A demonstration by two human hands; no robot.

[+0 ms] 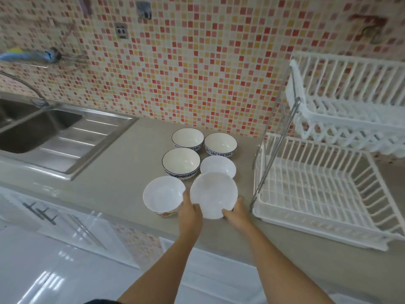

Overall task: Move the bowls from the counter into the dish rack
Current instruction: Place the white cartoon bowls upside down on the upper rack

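Observation:
Several bowls stand grouped on the grey counter [122, 172]. Three have blue patterned rims: two at the back [187, 138] [220, 143] and one in the middle [181, 162]. A plain white bowl [218, 165] sits right of it, and a white bowl with an orange pattern [164, 195] is at the front left. A white bowl [213, 195] at the front is tilted toward me, held by both hands: my left hand [189, 212] grips its left edge, my right hand [237, 212] its lower right edge. The white two-tier dish rack [324, 194] stands empty to the right.
A steel sink [32, 128] with a drainboard and a faucet lies at the left. The mosaic tile wall [197, 73] runs behind the counter. The rack's upper tier [341, 102] overhangs the lower basket. White cabinet fronts are below the counter edge.

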